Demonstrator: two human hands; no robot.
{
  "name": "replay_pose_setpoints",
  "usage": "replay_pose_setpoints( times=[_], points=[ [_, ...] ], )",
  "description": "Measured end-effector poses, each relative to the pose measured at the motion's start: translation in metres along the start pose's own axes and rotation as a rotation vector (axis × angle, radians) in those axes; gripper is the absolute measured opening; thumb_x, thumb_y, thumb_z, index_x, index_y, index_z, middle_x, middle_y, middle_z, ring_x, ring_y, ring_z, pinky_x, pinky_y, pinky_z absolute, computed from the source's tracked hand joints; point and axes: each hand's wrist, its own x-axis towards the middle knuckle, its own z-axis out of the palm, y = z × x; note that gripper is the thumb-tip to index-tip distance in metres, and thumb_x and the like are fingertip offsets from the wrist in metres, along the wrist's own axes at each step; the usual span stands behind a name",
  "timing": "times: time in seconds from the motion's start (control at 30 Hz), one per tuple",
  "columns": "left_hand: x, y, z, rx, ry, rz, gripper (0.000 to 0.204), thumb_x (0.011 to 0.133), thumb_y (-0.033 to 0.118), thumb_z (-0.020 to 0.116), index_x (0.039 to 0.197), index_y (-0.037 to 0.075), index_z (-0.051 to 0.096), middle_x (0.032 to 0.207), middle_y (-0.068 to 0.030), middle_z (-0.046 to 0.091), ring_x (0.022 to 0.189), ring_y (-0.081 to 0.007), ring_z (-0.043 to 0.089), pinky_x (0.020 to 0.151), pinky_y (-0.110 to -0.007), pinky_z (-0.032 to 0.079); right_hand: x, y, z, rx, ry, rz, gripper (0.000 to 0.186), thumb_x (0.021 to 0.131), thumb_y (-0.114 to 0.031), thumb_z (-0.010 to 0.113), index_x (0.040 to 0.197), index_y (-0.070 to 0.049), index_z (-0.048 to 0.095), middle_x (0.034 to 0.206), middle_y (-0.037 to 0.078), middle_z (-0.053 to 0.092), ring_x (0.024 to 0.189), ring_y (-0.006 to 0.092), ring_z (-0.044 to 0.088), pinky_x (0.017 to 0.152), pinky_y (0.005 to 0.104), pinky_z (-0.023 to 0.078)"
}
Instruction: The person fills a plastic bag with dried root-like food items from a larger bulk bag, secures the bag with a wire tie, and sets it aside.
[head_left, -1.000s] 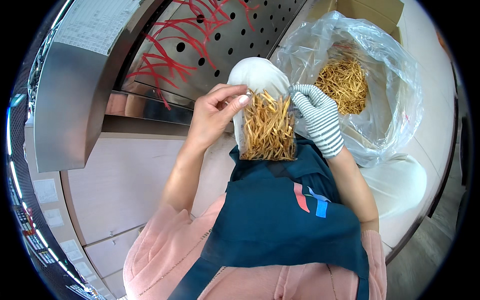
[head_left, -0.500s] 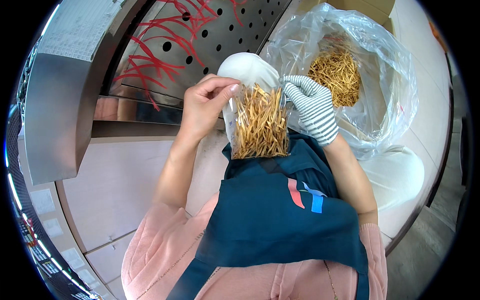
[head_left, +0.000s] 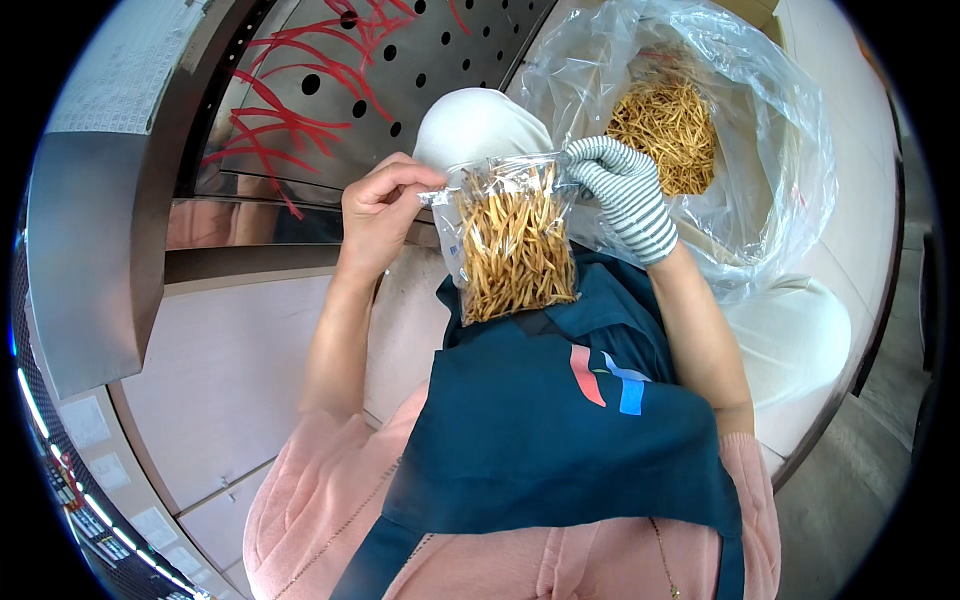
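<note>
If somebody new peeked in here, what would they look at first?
Probably the small clear bag of golden strips in the middle, held near its top by the bare left hand and the right hand in a striped glove. Next might be the big clear bag at upper right, with more golden strips inside, and the bright red strands on the metal panel at upper left.

I could read no lettering — the print on the pale sheet (head_left: 115, 85) on the steel housing (head_left: 85, 265) was too fine, the clear bag's (head_left: 515, 245) bluish marks too small.
</note>
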Motion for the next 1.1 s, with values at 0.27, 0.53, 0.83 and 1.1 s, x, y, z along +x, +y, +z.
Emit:
replay_pose_setpoints(
  times=[0.27,0.53,0.83,1.1],
  points=[
    [0.001,0.014,-0.001,0.154,-0.083,0.019,0.006,0.082,-0.003,0.06,0.077,-0.001,0.062,0.085,-0.0013,0.056,0.072,-0.0059,0.05,0.061,-0.02,0.038,0.004,-0.005,-0.01,0.069,-0.161,-0.005,0.016,0.086,-0.009,0.057,0.095,0.001,0.066,0.085,0.006,0.067,0.078,0.0107,0.061,0.073,0.0239,0.05],
    [-0.013,0.031,0.032,-0.142,0.107,-0.437,0.014,0.089,0.015,0.062,0.093,0.003,0.059,0.08,0.0005,0.058,0.072,-0.0055,0.053,0.067,-0.021,0.044,-0.005,-0.002,0.004,-0.021,-0.168,0.109,0.025,0.08,-0.012,0.07,0.101,0.002,0.067,0.087,0.007,0.068,0.08,0.0107,0.062,0.074,0.0247,0.051],
    [0.039,0.046,0.051,-0.326,0.026,-0.177,0.013,0.094,0.015,0.054,0.092,0.002,0.057,0.078,0.0009,0.058,0.07,-0.0054,0.051,0.064,-0.021,0.043,0.034,-0.055,-0.052,-0.137,0.135,-0.176,0.029,0.084,-0.015,0.066,0.108,0.0,0.062,0.086,0.008,0.067,0.076,0.013,0.063,0.074,0.0259,0.053],
    [0.122,0.069,0.087,-0.244,-0.097,0.056,0.016,0.095,0.015,0.051,0.092,0.001,0.058,0.08,0.0004,0.06,0.064,-0.0025,0.052,0.058,-0.017,0.043,0.054,-0.156,-0.088,-0.603,-0.119,-0.161,0.029,0.073,-0.021,0.075,0.094,-0.002,0.07,0.084,0.008,0.069,0.075,0.0154,0.064,0.071,0.0287,0.052]
  ],
)
